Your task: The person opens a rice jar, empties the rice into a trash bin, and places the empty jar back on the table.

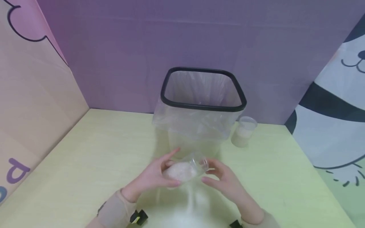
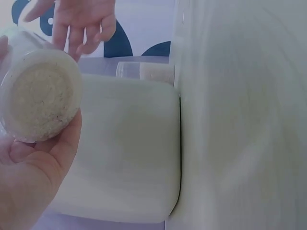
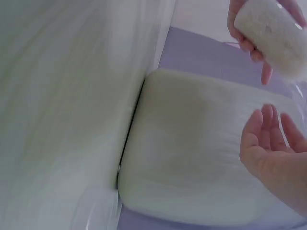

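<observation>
My left hand [image 1: 152, 175] grips a clear plastic jar [image 1: 181, 172] that lies tilted nearly on its side above the table. Whitish, grainy stuff fills its base end, and its clear mouth points right. In the left wrist view the round bottom of the jar [image 2: 42, 96] faces the camera. Close to the mouth is my right hand [image 1: 225, 182], its fingers loosely bent and holding nothing. The right wrist view shows this right hand [image 3: 276, 143] with the palm turned up, apart from the jar's body [image 3: 273, 36]. Whether a fingertip touches the rim I cannot tell.
Behind the hands stands a pale bin [image 1: 196, 144] with a black rim [image 1: 203, 107] and a clear liner bag folded over it. A second clear jar [image 1: 246, 129] with whitish contents stands right of the bin. A purple wall panel [image 1: 114, 63] closes off the table's back.
</observation>
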